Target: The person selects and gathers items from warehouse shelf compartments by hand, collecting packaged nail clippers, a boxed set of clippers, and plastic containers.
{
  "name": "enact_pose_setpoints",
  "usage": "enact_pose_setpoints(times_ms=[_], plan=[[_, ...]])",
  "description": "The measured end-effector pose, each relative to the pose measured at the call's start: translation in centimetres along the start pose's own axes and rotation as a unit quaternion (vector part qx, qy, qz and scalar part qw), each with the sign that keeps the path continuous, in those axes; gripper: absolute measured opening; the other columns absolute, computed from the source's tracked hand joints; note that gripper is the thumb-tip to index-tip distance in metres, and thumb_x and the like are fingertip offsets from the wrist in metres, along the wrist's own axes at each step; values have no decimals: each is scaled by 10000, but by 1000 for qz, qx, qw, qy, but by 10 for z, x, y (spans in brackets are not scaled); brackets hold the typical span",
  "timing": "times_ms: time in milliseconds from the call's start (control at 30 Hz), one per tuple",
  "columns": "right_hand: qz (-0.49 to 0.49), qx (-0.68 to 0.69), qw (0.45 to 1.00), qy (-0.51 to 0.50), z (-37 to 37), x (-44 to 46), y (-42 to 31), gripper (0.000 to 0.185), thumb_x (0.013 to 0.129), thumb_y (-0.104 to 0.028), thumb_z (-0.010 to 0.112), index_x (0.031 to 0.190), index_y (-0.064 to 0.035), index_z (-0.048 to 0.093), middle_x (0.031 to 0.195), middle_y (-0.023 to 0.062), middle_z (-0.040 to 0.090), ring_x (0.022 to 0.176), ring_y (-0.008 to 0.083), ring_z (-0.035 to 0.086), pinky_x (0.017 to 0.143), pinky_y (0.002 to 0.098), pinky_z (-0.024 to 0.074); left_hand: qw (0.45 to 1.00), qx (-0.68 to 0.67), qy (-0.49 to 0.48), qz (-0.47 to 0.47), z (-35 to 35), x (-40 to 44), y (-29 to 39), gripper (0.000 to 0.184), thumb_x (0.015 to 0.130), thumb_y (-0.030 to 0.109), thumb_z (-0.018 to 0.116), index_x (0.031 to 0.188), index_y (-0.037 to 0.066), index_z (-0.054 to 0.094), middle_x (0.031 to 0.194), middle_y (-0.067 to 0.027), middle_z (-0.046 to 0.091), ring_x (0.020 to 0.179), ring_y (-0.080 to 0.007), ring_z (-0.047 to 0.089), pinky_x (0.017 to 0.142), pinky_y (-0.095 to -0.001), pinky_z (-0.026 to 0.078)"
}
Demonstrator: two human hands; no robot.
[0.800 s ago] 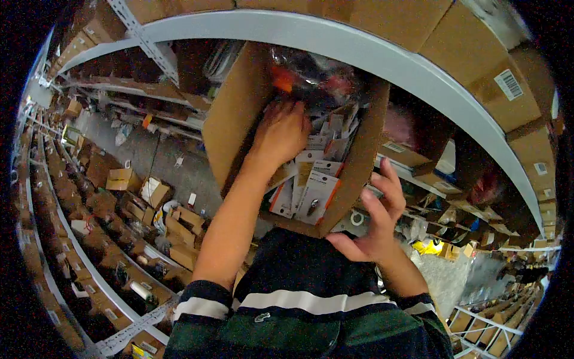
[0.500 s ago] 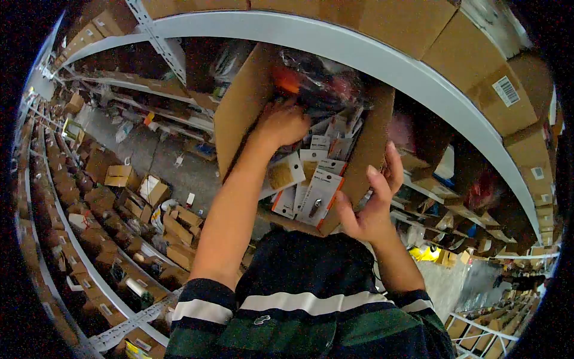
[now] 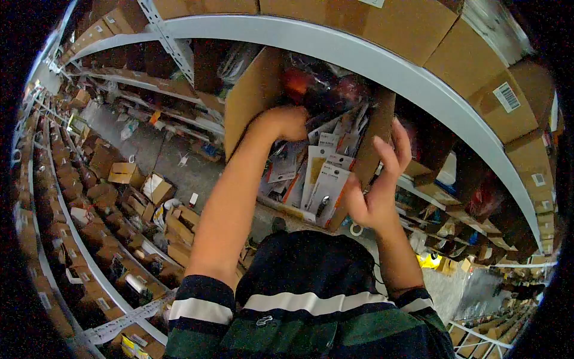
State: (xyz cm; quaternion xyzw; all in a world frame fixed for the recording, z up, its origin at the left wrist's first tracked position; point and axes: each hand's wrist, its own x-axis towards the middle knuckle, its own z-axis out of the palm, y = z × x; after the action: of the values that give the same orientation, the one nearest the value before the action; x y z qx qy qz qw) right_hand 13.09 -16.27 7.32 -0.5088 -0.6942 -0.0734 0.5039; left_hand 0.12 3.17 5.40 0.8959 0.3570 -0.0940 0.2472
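A cardboard box [image 3: 246,99] sits pulled partway out of the shelf in front of me, its top uncovered. Inside it lie several white-and-orange carded packs, and the front one looks like a nail clipper pack [image 3: 326,190]. Behind them are clear plastic bags [image 3: 323,84] with red and dark contents. My left hand [image 3: 288,122] reaches into the box at its left side. Its fingers curl downward among the packs, and whatever they hold is hidden. At the box's right wall is my right hand [image 3: 382,182], fingers and thumb apart, thumb close to the front right corner.
A white shelf beam [image 3: 299,29] curves above the box, with cartons [image 3: 478,78] on top of it. More shelves of boxes stand to the left and right. Opened cartons [image 3: 158,188] and loose packaging lie on the aisle floor [image 3: 134,152] at left.
A pack with a yellowish insert that tilted near the box's left front no longer shows there; other packs are visible. My right hand has risen slightly, and the box sits a little farther right in view.
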Motion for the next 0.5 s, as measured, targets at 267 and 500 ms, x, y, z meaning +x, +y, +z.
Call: enact_pose_setpoints(times_ms=[267, 500], plan=[[4, -18, 1000, -7, 0, 2, 9, 648, 670, -30, 505, 1288, -70, 315, 1380, 248, 198, 1291, 396, 202, 1060, 472, 177, 993, 26, 91, -71, -11, -23, 13, 322, 697, 161, 599, 954, -31, 628, 966, -235, 621, 902, -364, 611, 792, -429, 488], [34, -14, 999, -16, -2, 0, 10, 636, 685, -4, 499, 1292, -57, 315, 1399, 258, 183, 1295, 405, 209, 1063, 470, 181, 920, -75, 373, -93, -18, -99, 52, 311, 806, 178, 574, 1036, -30, 555, 911, -274, 605, 869, -436, 580, 774, -461, 474]])
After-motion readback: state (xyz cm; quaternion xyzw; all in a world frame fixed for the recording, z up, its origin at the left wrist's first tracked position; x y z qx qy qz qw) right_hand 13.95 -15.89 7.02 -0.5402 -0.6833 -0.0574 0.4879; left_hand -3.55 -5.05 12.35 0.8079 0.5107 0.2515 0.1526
